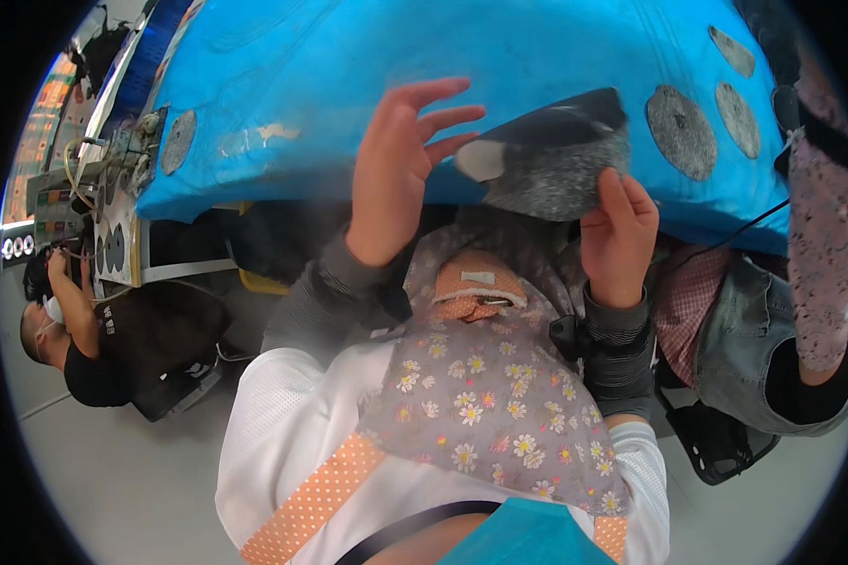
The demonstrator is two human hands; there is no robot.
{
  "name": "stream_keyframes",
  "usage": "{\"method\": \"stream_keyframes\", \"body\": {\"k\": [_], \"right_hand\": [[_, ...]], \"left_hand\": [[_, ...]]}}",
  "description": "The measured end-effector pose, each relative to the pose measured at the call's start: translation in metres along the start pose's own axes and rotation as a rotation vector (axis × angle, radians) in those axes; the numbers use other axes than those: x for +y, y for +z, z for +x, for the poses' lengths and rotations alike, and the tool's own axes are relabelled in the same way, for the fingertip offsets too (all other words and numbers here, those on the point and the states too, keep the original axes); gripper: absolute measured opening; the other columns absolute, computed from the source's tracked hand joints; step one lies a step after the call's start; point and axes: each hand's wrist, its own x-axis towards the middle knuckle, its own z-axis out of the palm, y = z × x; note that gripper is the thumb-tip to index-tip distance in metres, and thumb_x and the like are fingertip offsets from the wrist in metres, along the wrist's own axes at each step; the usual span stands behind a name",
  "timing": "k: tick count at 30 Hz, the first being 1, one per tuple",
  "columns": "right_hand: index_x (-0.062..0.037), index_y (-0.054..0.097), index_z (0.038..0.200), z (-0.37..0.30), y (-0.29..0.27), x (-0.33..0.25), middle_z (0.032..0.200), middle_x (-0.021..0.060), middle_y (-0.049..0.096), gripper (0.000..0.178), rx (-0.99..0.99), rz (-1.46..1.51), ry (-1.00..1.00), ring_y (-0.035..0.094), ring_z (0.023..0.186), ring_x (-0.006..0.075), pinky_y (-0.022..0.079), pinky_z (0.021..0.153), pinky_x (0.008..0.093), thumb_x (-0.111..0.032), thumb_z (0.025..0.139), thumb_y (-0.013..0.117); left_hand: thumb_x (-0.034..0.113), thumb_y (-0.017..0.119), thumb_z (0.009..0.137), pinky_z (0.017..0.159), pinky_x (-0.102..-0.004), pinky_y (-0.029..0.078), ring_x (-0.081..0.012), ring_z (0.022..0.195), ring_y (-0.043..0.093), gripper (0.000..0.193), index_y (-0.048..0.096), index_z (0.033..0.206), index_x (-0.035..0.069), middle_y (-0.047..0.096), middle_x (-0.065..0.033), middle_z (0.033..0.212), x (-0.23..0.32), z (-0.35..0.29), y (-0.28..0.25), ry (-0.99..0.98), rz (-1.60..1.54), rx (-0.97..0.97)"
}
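Observation:
My right hand (620, 235) pinches the lower right edge of a folded piece of fabric (561, 160) between thumb and fingers. The fabric is speckled grey on the near face, with a smooth black flap along the top and a white patch at its left end. To the left of it, my left hand (391, 169) is raised with its fingers spread and nothing held. Its fingertips are close to the white patch; whether one touches it I cannot tell. Both are held up at the near edge of a table with a blue cover (320, 85).
Several flat speckled grey ovals, among them one oval (680, 132) to the right, lie on the blue cover. A person's patterned sleeve (824, 245) is close on my right, beside a black stool (721, 443). At far left, a person in black (151, 339) sits by a machine (127, 155).

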Motion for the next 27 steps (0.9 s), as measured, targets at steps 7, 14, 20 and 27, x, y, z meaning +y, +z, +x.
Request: {"method": "stream_keyframes", "body": {"k": [7, 14, 20, 27], "right_hand": [[0.0035, 0.058, 0.105, 0.004, 0.025, -0.010, 0.101, 0.0093, 0.064, 0.021, 0.002, 0.173, -0.220, 0.061, 0.091, 0.0165, 0.049, 0.077, 0.0299, -0.012, 0.094, 0.050], [0.0048, 0.052, 0.116, 0.002, 0.026, -0.002, 0.115, 0.0125, 0.059, 0.030, -0.107, 0.212, -0.308, 0.058, 0.103, 0.0201, 0.047, 0.088, 0.0349, -0.016, 0.096, 0.048], [0.0047, 0.048, 0.121, -0.002, 0.033, 0.005, 0.119, 0.0132, 0.056, 0.036, -0.031, 0.178, -0.297, 0.055, 0.109, 0.0223, 0.045, 0.092, 0.0367, -0.023, 0.097, 0.045], [0.0024, 0.042, 0.129, 0.008, 0.033, 0.014, 0.130, 0.0149, 0.047, 0.048, -0.043, 0.170, -0.152, 0.048, 0.119, 0.0270, 0.039, 0.100, 0.0414, -0.034, 0.098, 0.038]], "left_hand": [[0.000, 0.064, 0.076, 0.095, -0.0392, 0.041, -0.0253, 0.111, 0.049, 0.023, 0.055, 0.097, 0.000, 0.045, -0.0166, 0.122, -0.005, -0.017, 0.022, 0.474, 0.440, -0.004], [-0.004, 0.071, 0.068, 0.087, -0.0360, 0.048, -0.0254, 0.109, 0.051, 0.021, 0.062, 0.085, 0.003, 0.048, -0.0149, 0.121, 0.004, -0.012, 0.039, 0.545, 0.519, 0.169], [-0.002, 0.073, 0.069, 0.077, -0.0332, 0.053, -0.0236, 0.098, 0.059, 0.017, 0.064, 0.083, 0.003, 0.055, -0.0151, 0.115, 0.012, -0.010, 0.039, 0.661, 0.587, 0.214], [-0.003, 0.071, 0.070, 0.073, -0.0307, 0.053, -0.0240, 0.086, 0.065, 0.016, 0.063, 0.083, 0.001, 0.065, -0.0150, 0.104, 0.013, -0.006, 0.030, 0.728, 0.732, 0.208]]}}
